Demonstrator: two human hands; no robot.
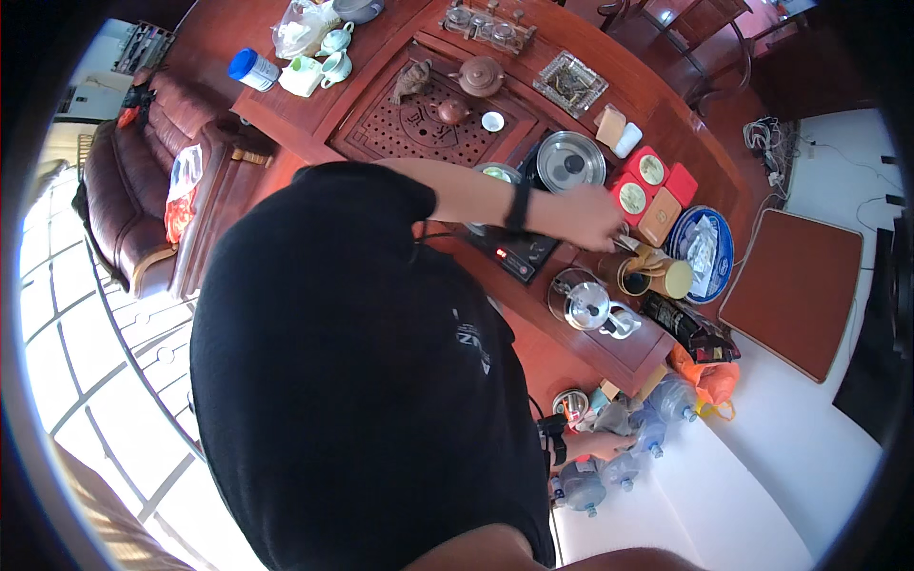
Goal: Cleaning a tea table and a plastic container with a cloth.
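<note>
My left hand (596, 218) reaches across the wooden tea table (714, 153), its fingers pointing down beside a cup-shaped holder (634, 277) with wooden tea tools in it. Something thin and shiny shows at the fingertips; whether I grip it is unclear. Next to that hand is a steel pot with a glass lid (571, 163) and red tins (632, 198). Nearer me stands a kettle with a metal lid (589, 305). My right hand (605, 444) hangs low at my side, seen above large plastic water bottles (584, 487); its fingers are too small to read.
An induction cooker (520, 257) shows a lit red display. A slotted tea tray (385, 135) carries a clay teapot (480, 76) and a white cup (493, 121). A glass ashtray (571, 83) and a blue round tray (722, 235) lie farther off. A leather sofa (132, 193) stands behind.
</note>
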